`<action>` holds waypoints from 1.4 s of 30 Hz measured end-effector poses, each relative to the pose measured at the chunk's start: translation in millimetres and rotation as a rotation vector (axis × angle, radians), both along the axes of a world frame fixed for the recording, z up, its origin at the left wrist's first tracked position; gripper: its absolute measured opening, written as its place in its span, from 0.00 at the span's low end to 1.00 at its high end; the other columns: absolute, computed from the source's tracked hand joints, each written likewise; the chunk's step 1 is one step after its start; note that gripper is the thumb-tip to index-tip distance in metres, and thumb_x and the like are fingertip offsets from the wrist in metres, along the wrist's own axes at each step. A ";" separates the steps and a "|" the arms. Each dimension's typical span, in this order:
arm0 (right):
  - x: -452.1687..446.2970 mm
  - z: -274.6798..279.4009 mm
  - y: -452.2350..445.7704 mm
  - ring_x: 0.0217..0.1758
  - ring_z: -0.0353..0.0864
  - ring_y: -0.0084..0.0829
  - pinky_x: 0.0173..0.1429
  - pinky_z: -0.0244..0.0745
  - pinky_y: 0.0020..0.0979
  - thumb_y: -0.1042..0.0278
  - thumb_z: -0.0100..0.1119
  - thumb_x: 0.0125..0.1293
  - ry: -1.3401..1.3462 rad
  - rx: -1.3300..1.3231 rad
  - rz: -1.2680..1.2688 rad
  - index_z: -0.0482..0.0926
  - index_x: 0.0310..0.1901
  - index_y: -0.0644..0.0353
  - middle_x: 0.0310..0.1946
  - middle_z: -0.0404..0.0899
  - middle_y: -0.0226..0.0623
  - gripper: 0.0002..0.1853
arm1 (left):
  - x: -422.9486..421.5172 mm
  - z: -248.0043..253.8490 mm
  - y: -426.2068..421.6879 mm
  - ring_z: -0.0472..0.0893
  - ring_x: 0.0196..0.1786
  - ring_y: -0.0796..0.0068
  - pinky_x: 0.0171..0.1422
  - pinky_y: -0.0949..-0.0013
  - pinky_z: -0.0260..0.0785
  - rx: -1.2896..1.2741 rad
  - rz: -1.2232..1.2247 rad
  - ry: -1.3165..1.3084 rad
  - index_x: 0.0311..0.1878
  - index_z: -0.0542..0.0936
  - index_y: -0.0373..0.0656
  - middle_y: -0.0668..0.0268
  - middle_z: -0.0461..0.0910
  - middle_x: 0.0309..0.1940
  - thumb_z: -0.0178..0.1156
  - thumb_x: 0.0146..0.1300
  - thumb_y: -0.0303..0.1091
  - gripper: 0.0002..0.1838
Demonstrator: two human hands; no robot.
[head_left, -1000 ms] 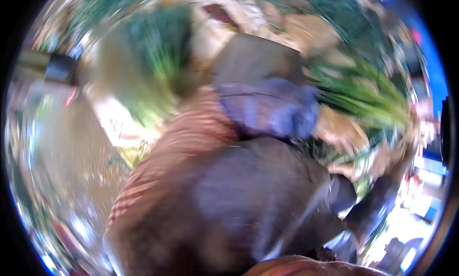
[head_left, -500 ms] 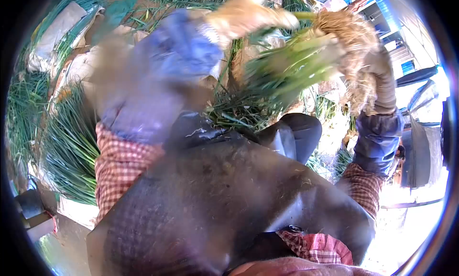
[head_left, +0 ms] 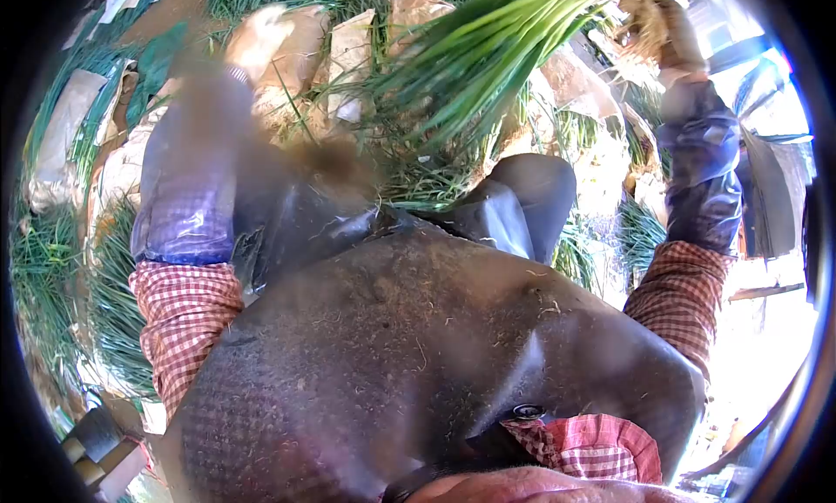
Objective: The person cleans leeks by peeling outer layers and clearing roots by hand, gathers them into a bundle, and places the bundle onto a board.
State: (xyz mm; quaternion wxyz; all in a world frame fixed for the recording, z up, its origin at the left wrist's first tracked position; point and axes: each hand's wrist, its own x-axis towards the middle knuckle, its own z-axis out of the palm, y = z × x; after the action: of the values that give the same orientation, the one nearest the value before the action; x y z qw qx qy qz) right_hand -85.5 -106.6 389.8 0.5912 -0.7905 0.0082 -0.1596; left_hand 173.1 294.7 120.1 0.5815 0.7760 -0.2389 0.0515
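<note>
At the upper right, my right hand (head_left: pixel 677 34) is closed round the root end of a bunch of green onions (head_left: pixel 488 54). Tan, stringy roots show at the hand, and the long green leaves fan out to the left and down. My left hand (head_left: pixel 264 40) is at the upper left, apart from the bunch, over pale sheets (head_left: pixel 300 54). Motion smears its fingers, so their state cannot be told. Loose green leaves (head_left: pixel 427 185) lie on the ground between my hands, just beyond my knees.
A dark, dirt-flecked apron (head_left: pixel 409 329) covers my lap. More piles of green onions (head_left: pixel 122 303) lie at the left, with others along the top. Pale sacks or sheets (head_left: pixel 65 137) lie among them. A dark hanging cloth (head_left: pixel 775 189) is at the right. Blurry smudges hide parts of the view.
My left hand has moved left and away from the bunch. My right hand has gone up with the green onions, whose leaves now spread out more plainly.
</note>
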 end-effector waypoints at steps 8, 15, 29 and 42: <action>-28.2 -15.9 113.6 0.34 0.83 0.31 0.40 0.84 0.27 0.76 0.57 0.60 0.058 0.370 0.214 0.79 0.37 0.63 0.35 0.82 0.39 0.05 | -101.2 68.3 -127.1 0.73 0.58 0.68 0.64 0.67 0.65 -0.100 -0.685 -0.172 0.64 0.67 0.42 0.56 0.72 0.58 0.54 0.65 0.33 0.23; -7.4 9.4 11.6 0.38 0.82 0.32 0.42 0.82 0.34 0.65 0.57 0.61 -0.196 0.195 0.052 0.79 0.43 0.56 0.38 0.82 0.36 0.11 | -39.4 -22.4 -19.7 0.77 0.52 0.58 0.62 0.61 0.65 0.738 -0.149 -0.074 0.61 0.71 0.41 0.52 0.78 0.52 0.59 0.54 0.35 0.29; 20.1 -41.8 78.9 0.34 0.81 0.23 0.35 0.77 0.22 0.73 0.55 0.63 0.100 0.214 0.089 0.78 0.42 0.62 0.32 0.81 0.33 0.07 | -201.2 111.8 -123.6 0.69 0.63 0.67 0.68 0.54 0.60 0.139 -0.065 -1.486 0.44 0.79 0.50 0.60 0.77 0.51 0.49 0.60 0.41 0.14; 5.8 -39.1 93.7 0.31 0.78 0.19 0.30 0.76 0.21 0.69 0.55 0.65 0.095 0.155 0.077 0.78 0.44 0.61 0.35 0.81 0.30 0.09 | -102.6 92.8 -90.4 0.52 0.75 0.75 0.78 0.47 0.32 0.991 0.097 -1.329 0.60 0.71 0.59 0.71 0.61 0.69 0.49 0.58 0.36 0.24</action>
State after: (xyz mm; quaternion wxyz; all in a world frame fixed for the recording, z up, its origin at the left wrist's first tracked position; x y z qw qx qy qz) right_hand -79.8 -13.0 350.6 0.6551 -0.7489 0.0179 -0.0981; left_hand 70.5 204.3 212.8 -0.0928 0.7595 -0.4938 0.4131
